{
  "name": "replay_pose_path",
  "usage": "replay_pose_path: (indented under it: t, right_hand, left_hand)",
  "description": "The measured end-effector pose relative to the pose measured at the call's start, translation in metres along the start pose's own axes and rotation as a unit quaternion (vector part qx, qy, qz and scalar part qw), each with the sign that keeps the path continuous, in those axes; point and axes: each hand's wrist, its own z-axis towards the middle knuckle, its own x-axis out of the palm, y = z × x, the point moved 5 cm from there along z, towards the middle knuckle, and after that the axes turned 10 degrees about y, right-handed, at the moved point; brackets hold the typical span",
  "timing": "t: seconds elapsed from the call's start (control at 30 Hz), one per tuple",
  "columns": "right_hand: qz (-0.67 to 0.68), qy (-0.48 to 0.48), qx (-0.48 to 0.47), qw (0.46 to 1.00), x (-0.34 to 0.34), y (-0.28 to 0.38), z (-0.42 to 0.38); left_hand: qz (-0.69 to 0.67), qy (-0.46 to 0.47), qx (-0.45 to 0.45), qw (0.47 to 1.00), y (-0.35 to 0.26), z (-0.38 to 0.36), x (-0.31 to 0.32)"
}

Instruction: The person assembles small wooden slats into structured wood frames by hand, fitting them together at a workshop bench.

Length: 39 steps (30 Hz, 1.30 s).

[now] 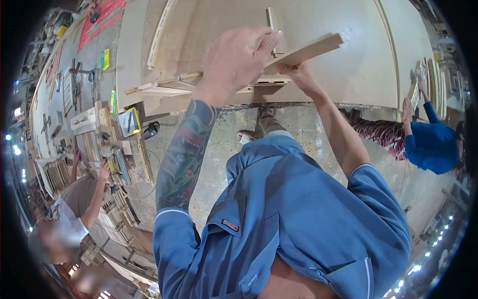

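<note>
My right hand point(302, 78) grips a flat wooden slat point(313, 49) from below, its free end tilted up to the right. My left hand point(236, 57), with a tattooed forearm, is raised over the slat's near end. Its fingers are curled together and slightly blurred; what they hold, if anything, cannot be made out. Behind the hands, a grooved wooden strip point(275, 25) lies on the large pale panel point(343, 74). Below my hands, a slotted wooden piece point(271, 82) lies near the panel's front edge, with a narrow wooden frame point(172, 84) to its left.
Another slotted strip point(162, 35) lies on the panel at left. Farther left, a bench holds clamps point(84, 74), wood pieces and a yellow-edged pad point(129, 122). One person works there; another, in a blue top point(433, 144), handles wooden strips point(432, 84) at right.
</note>
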Motion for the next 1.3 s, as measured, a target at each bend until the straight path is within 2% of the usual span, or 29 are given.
replay_pose_path:
  t: [0.03, 0.13, 0.2, 0.27, 0.3, 0.33, 0.37, 0.4, 0.5, 0.53, 0.6, 0.67, 0.7, 0.73, 0.8, 0.9, 1.03, 1.1, 1.17, 1.2, 1.23, 1.27, 1.3]
  right_hand:
    - [-0.019, 0.036, 0.0, 0.999, 0.004, -0.005, -0.009]
    - [-0.06, 0.029, 0.032, 0.997, 0.017, -0.029, -0.01]
    - [-0.047, 0.043, -0.001, 0.998, 0.022, -0.03, -0.01]
    - [-0.222, 0.05, 0.042, 0.973, 0.025, 0.0, -0.014]
    - [-0.217, 0.051, 0.046, 0.974, 0.027, -0.008, -0.016]
    - [-0.337, 0.026, -0.05, 0.94, 0.03, -0.009, -0.017]
    - [-0.45, 0.0, -0.144, 0.881, 0.034, -0.009, -0.021]
    - [-0.446, 0.0, -0.137, 0.884, 0.035, -0.013, -0.025]
    - [-0.434, -0.022, -0.137, 0.89, 0.034, -0.015, -0.024]
    - [-0.434, 0.002, -0.119, 0.893, 0.038, -0.016, -0.026]
    - [-0.441, 0.016, -0.115, 0.89, 0.032, -0.012, -0.016]
    - [-0.454, 0.003, -0.142, 0.88, 0.036, -0.013, -0.02]
    - [-0.488, 0.023, -0.098, 0.867, 0.039, -0.008, -0.02]
    - [-0.483, 0.026, -0.09, 0.87, 0.041, -0.004, -0.022]
    - [-0.483, 0.02, -0.097, 0.87, 0.04, -0.004, -0.02]
    - [-0.482, 0.047, -0.081, 0.871, 0.043, -0.017, -0.019]
    - [-0.457, 0.075, -0.046, 0.885, 0.027, -0.005, -0.01]
    - [-0.329, 0.21, 0.13, 0.912, 0.003, -0.029, 0.007]
    - [-0.296, 0.051, 0.138, 0.944, -0.052, -0.056, 0.045]
    - [-0.299, 0.05, 0.13, 0.944, -0.051, -0.079, 0.07]
    - [-0.489, -0.176, 0.113, 0.847, -0.057, -0.09, 0.086]
    - [-0.63, -0.387, 0.087, 0.667, -0.052, -0.083, 0.085]
    - [-0.629, -0.391, 0.085, 0.667, -0.041, -0.075, 0.085]
  left_hand:
    - [-0.001, 0.004, 0.007, 1.0, -0.001, -0.001, 0.004]
    - [0.03, 0.043, 0.018, 0.998, 0.003, -0.005, 0.011]
    - [0.122, 0.108, 0.038, 0.986, 0.007, -0.011, 0.017]
    - [0.118, 0.148, 0.008, 0.982, 0.014, -0.012, 0.02]
    - [0.113, 0.184, -0.021, 0.976, 0.02, -0.014, 0.023]
    - [0.113, 0.191, -0.024, 0.975, 0.023, -0.015, 0.025]
    - [0.112, 0.171, -0.005, 0.979, 0.024, -0.014, 0.025]
    - [0.11, 0.151, 0.014, 0.982, 0.023, -0.015, 0.025]
    - [0.082, 0.138, -0.001, 0.987, 0.022, -0.016, 0.02]
    - [0.084, 0.143, 0.0, 0.986, 0.019, -0.02, 0.022]
    - [0.125, 0.093, 0.089, 0.984, 0.003, -0.017, 0.019]
    - [0.12, 0.097, 0.113, 0.982, -0.008, -0.01, 0.021]
    - [0.107, 0.104, 0.132, 0.98, -0.012, -0.007, 0.024]
    - [0.102, 0.113, 0.128, 0.98, -0.013, -0.009, 0.027]
    - [0.139, 0.052, 0.146, 0.978, -0.015, -0.012, 0.027]
    - [0.182, 0.04, 0.1, 0.977, -0.013, -0.023, 0.031]
    - [0.172, 0.055, 0.106, 0.978, -0.014, -0.018, 0.033]
    - [0.172, 0.068, 0.093, 0.978, -0.013, -0.021, 0.033]
    - [0.171, 0.066, 0.098, 0.978, -0.011, -0.021, 0.032]
    - [0.166, 0.066, 0.103, 0.979, -0.012, -0.02, 0.032]
    - [0.17, 0.064, 0.104, 0.978, -0.015, -0.02, 0.031]
    - [0.16, 0.087, 0.093, 0.979, -0.015, -0.019, 0.03]
    - [0.15, 0.109, 0.081, 0.979, -0.015, -0.018, 0.03]
